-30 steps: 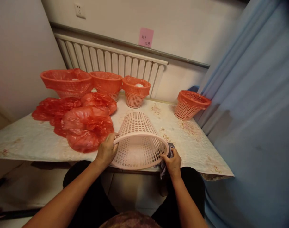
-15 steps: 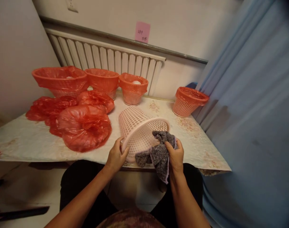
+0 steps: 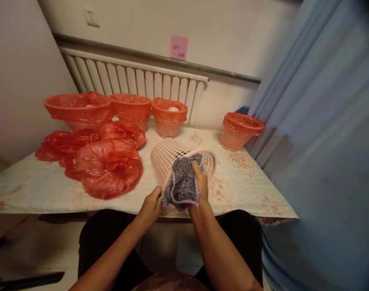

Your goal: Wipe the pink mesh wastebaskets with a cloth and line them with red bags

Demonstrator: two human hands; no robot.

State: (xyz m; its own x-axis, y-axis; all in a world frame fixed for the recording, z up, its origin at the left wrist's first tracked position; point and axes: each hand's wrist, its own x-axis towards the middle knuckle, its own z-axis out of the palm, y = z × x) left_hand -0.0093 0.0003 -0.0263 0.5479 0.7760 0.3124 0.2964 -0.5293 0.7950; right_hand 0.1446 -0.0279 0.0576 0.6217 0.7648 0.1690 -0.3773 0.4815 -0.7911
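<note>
A pale pink perforated plastic basket [image 3: 164, 155] lies on its side on the table, its mouth turned towards me and to the right. My left hand [image 3: 151, 204] is closed on the near left part of its rim. In my right hand [image 3: 201, 184] is a grey speckled cloth [image 3: 185, 178] with a lilac edge, gripped under the thumb. The cloth is at the basket's mouth and covers part of the rim and the opening. The fingers of my right hand are mostly hidden behind it.
Red plastic bags [image 3: 107, 169] lie bunched on the left. Behind them stand several baskets lined with red bags, one [image 3: 169, 117] in the middle; another lined basket [image 3: 240, 131] is at the back right. A blue curtain [image 3: 317, 133] borders the table's right side. The tablecloth [image 3: 251, 190] is floral.
My right hand has moved left with the cloth, from beside the basket to its mouth. The left hand still holds the rim. The camera view has tilted up slightly.
</note>
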